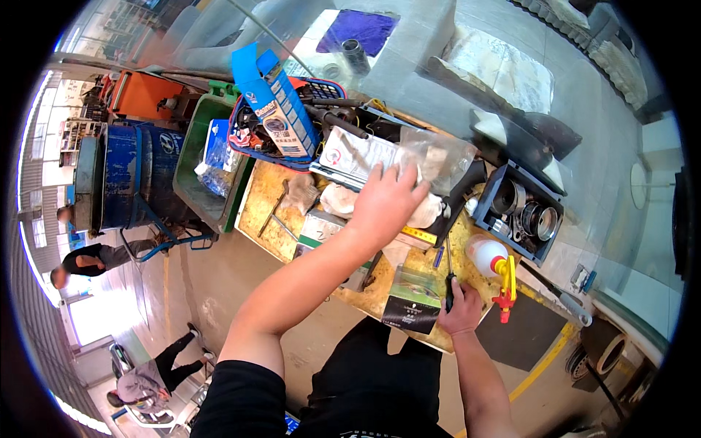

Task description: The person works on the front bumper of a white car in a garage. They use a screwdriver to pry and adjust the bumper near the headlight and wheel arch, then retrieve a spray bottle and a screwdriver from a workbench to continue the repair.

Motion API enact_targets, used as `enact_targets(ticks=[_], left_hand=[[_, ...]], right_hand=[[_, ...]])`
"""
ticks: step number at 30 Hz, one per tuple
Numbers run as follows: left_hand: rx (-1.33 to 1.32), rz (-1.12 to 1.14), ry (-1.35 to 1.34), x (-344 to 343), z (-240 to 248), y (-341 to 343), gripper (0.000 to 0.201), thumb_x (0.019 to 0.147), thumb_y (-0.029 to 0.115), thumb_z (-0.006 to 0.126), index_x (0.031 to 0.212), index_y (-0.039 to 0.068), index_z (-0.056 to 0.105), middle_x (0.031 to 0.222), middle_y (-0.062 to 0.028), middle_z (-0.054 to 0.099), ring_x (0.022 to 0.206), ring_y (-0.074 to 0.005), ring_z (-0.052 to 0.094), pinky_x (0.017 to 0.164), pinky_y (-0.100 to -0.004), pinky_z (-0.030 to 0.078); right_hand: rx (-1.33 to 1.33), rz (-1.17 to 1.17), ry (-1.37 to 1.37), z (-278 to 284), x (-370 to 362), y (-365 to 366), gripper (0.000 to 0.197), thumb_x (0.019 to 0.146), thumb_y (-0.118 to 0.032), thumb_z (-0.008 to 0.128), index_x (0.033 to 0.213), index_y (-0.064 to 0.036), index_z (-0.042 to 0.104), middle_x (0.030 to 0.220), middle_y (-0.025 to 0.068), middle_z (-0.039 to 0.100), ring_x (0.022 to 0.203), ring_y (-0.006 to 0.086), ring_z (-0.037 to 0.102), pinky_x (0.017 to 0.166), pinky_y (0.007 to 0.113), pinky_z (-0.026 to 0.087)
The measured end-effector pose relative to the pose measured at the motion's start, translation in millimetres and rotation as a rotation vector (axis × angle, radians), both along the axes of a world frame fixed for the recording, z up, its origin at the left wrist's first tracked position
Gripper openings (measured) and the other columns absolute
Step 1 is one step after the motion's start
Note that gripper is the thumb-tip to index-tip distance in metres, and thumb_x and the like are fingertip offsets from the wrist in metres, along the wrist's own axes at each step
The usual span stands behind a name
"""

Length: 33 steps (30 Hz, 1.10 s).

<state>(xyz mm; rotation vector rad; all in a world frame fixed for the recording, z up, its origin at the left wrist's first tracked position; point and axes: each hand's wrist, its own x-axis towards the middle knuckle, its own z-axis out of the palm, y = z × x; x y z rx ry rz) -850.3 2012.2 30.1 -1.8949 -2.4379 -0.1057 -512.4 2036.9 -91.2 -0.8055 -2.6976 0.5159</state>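
My left hand (389, 203) reaches across the cluttered workbench (263, 197), its fingers spread and bent. Its fingertips are at the near edge of a flat white package (358, 155); whether they touch it I cannot tell. A crumpled clear plastic bag (445, 157) lies just right of them, and a whitish rag (337, 200) is left of the hand. At the bench's near edge my right hand (461, 310) is closed around the black handle of a screwdriver (449, 281), its shaft pointing away from me. A black and green box (412, 301) stands left of that hand.
A spray bottle (488, 257) with a yellow and red trigger stands at the right. Behind it sits a grey crate (520, 212) of metal rings. A blue basket (241, 120) holds a tall blue box (281, 109). Two people are farther off left, near a blue drum (139, 171).
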Motion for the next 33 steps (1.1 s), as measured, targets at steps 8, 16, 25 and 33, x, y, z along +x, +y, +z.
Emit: enact_targets(ticks=[8, 16, 25, 33], left_hand=[[-0.061, 0.007, -0.169, 13, 16, -24, 0.03, 0.079, 0.015, 0.062, 0.109, 0.012, 0.066, 0.102, -0.0077, 0.059, 0.091, -0.0249, 0.062, 0.084, -0.0402, 0.051], [-0.017, -0.099, -0.098, -14, 16, -14, 0.034, 0.082, 0.015, 0.068, 0.116, 0.021, 0.067, 0.138, -0.0141, 0.051, 0.13, -0.0354, 0.05, 0.115, -0.0686, 0.029], [-0.228, -0.121, -0.245, -47, 24, 7, 0.064, 0.068, 0.051, 0.08, 0.126, 0.028, 0.066, 0.137, -0.0141, 0.049, 0.126, -0.0395, 0.05, 0.112, -0.0658, 0.031], [-0.35, -0.073, -0.274, -57, 30, 21, 0.067, 0.069, 0.055, 0.079, 0.127, 0.025, 0.068, 0.128, -0.0145, 0.052, 0.118, -0.036, 0.054, 0.108, -0.0578, 0.032]], right_hand=[[-0.023, 0.004, -0.021, 1, 0, -1, 0.068, 0.07, -0.019, 0.072, 0.136, -0.0149, 0.057, 0.111, 0.0174, 0.061, 0.096, 0.0376, 0.06, 0.082, 0.05, 0.051], [-0.067, -0.005, -0.079, 0, 1, -9, 0.075, 0.071, -0.012, 0.076, 0.142, -0.0154, 0.054, 0.117, 0.0183, 0.06, 0.106, 0.0391, 0.058, 0.092, 0.051, 0.046], [-0.072, -0.017, -0.091, -9, 5, -12, 0.07, 0.078, -0.017, 0.075, 0.144, -0.0156, 0.052, 0.117, 0.0176, 0.06, 0.109, 0.0392, 0.058, 0.096, 0.049, 0.044], [-0.062, -0.02, -0.089, -10, 4, -11, 0.067, 0.081, -0.017, 0.072, 0.145, -0.0163, 0.052, 0.116, 0.0177, 0.061, 0.107, 0.0394, 0.059, 0.094, 0.049, 0.046]])
